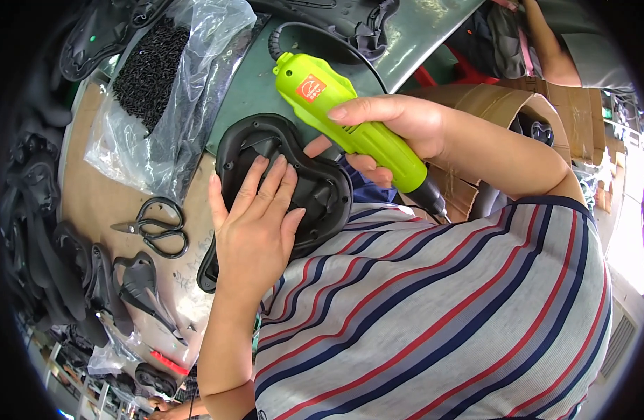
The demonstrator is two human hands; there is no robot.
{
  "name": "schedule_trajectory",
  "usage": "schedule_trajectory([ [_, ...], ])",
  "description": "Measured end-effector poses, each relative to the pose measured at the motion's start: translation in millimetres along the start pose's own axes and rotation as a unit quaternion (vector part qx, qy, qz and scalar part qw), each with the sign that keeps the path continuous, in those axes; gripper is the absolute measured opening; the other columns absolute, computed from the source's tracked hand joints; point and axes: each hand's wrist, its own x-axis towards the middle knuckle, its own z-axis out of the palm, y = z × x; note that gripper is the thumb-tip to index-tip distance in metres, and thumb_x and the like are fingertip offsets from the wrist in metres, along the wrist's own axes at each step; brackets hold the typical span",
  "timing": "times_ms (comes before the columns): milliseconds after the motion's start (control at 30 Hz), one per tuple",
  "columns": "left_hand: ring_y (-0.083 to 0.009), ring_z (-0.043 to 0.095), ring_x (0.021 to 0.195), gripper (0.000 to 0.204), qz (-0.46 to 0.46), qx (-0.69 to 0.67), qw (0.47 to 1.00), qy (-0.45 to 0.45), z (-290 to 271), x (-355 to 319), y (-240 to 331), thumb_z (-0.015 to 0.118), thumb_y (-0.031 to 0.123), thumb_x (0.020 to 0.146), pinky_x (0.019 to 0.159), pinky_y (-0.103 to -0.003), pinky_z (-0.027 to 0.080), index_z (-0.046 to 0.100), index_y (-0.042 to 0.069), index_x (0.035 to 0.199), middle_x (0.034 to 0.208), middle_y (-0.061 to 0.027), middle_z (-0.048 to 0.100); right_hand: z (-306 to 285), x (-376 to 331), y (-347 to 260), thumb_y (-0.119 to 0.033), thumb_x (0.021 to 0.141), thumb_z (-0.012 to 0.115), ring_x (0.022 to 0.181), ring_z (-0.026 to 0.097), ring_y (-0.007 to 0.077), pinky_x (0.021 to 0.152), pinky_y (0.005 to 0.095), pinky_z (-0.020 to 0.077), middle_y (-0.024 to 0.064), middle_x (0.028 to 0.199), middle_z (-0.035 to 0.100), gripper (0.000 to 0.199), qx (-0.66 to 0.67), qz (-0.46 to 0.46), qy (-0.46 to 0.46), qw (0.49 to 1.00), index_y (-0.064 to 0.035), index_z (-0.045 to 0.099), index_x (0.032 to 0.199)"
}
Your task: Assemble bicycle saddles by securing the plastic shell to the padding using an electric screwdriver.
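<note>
My left hand point(255, 227) lies spread across the hollow underside of a black bicycle saddle point(330, 190), its fingers stretched out and pressing on it. The saddle rests at the table's edge against my body, its wide end away from me. In my right hand point(406, 133) is a lime-green electric screwdriver point(315, 94), gripped around its body. Its dark tip points down to the right, apart from the saddle. A black cable runs from its upper end. Part of the saddle is hidden under my left hand.
Left of the saddle lie black-handled scissors point(161, 227). Beyond them is a clear plastic bag point(196, 91) with many small black screws point(150, 77). More black saddle parts point(143, 283) crowd the left side. Cardboard boxes point(549, 108) stand at right; another person's arm point(549, 49) shows behind.
</note>
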Motion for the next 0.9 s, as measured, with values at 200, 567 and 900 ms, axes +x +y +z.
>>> schedule_trajectory([
  [200, -0.0197, 0.046, 0.124, 0.039, -0.007, 0.007, 1.0, -0.003, -3.7, 2.1, 4.7, 0.064, 0.021, 0.082, 0.109, -0.055, 0.018, 0.061, 0.007, 0.119, 0.127, -0.0017, 0.056, -6.5, -22.0, -10.2, -0.049, 0.085, 0.058, 0.045, 0.052, 0.0154, 0.046, 0.0262, 0.0449, 0.0057, 0.06, 0.052, 0.064, -0.011, -0.097, 0.02, 0.995, 0.0086, 0.053, 0.113],
  [567, -0.0196, 0.047, 0.123, 0.036, -0.021, -0.03, 0.999, 0.026, -1.2, -2.1, 2.6, 0.064, 0.018, 0.082, 0.111, -0.052, 0.019, 0.062, 0.007, 0.117, 0.124, -0.0028, 0.059, 36.5, -33.2, -30.3, -0.067, 0.084, 0.048, 0.058, 0.058, 0.0239, 0.055, 0.0394, 0.0488, 0.0095, 0.064, 0.053, 0.074, -0.07, -0.582, -0.129, 0.8, 0.003, 0.039, 0.108],
  [900, -0.018, 0.046, 0.124, 0.032, -0.009, -0.064, 0.995, 0.074, 9.8, -9.5, -4.5, 0.061, 0.018, 0.084, 0.112, -0.051, 0.019, 0.064, 0.008, 0.114, 0.123, -0.002, 0.059, 88.5, -16.8, -57.8, -0.06, 0.077, 0.067, 0.069, 0.059, 0.0197, 0.06, 0.0339, 0.0484, 0.0068, 0.082, 0.056, 0.074, -0.434, -0.504, -0.262, 0.699, -0.0035, 0.038, 0.115],
])
